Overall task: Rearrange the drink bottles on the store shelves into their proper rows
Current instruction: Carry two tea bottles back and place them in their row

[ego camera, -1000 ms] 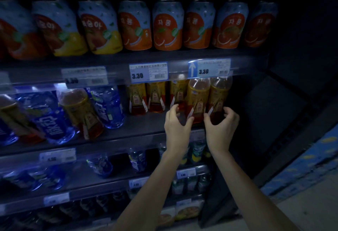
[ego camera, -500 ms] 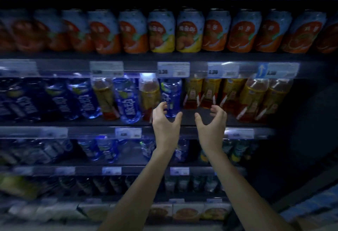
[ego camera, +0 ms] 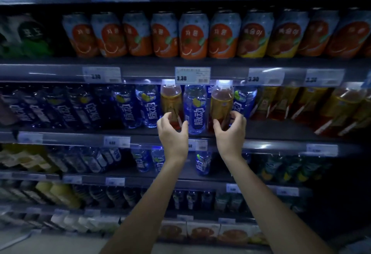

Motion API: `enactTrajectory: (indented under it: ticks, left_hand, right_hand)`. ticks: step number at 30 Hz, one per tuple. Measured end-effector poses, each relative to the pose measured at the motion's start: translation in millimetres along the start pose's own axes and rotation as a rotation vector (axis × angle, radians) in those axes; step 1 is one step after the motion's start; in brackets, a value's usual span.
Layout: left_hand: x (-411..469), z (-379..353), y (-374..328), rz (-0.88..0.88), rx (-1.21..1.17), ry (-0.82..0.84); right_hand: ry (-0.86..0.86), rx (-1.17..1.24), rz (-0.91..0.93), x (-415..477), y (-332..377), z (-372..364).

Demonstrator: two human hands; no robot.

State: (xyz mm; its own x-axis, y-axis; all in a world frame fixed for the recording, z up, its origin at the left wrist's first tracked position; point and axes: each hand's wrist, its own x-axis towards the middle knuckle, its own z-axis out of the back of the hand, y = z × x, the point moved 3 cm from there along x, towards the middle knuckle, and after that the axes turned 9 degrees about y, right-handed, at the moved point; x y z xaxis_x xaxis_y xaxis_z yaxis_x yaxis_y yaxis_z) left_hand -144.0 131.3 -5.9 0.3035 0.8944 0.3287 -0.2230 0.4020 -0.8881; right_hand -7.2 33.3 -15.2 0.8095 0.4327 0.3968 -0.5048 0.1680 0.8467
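Right now both hands are up at the second shelf [ego camera: 281,131], each at an amber tea bottle standing among the blue ones.

Left hand [ego camera: 173,133]: fingers curled but spread, thumb out to the right, wrapped round the base of the left tea bottle [ego camera: 171,101]. Fingertips look to be touching its lower label; can't tell if the grip is actually tight.

Right hand [ego camera: 230,133]: same cupped shape, thumb on the left side and fingers on the right side of the right tea bottle [ego camera: 221,103] near its bottom. Contact looks real, firmness I can't tell.

One blue bottle [ego camera: 195,109] stands upright between the two tea bottles, another blue bottle [ego camera: 244,101] just right of my right hand. More blue bottles [ego camera: 128,107] run off to the left, and the main tea row [ego camera: 301,103] sits further right on the same shelf.

Above: a row of orange fruit cans [ego camera: 192,36], price tags [ego camera: 192,75] reading 3.30 on the rail. Below: more blue bottles [ego camera: 202,163], then darker shelves, blurred. Dim aisle lighting, shelf strip lights glowing behind the bottle caps
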Motion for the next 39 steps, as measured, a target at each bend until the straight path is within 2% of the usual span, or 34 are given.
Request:
enactTrajectory:
  ticks: [5,12,17,23,28,32,39]
  left_hand:
    - [23,3,12,0.033,0.000,0.052]
    - [40,-9,26,0.088,0.018,0.079]
    - [49,-17,24,0.150,-0.040,0.036]
    - [53,-21,21,0.143,-0.029,-0.015]
    - [57,-20,21,0.151,-0.025,-0.046]
    - [57,-14,24,0.147,-0.054,-0.044]
    - [42,-4,29,0.103,-0.116,-0.066]
  right_hand:
    - [-0.075,0.030,-0.054,10,1,-13]
    - [-0.074,0.028,-0.044,13,-2,-19]
    - [-0.087,-0.042,-0.048,14,-3,-22]
    - [-0.060,0.064,-0.096,12,-9,-27]
    - [-0.080,0.048,-0.108,14,-11,-25]
    - [-0.087,-0.016,-0.092,13,-12,-25]
    - [-0.109,0.069,-0.022,1,-16,-20]
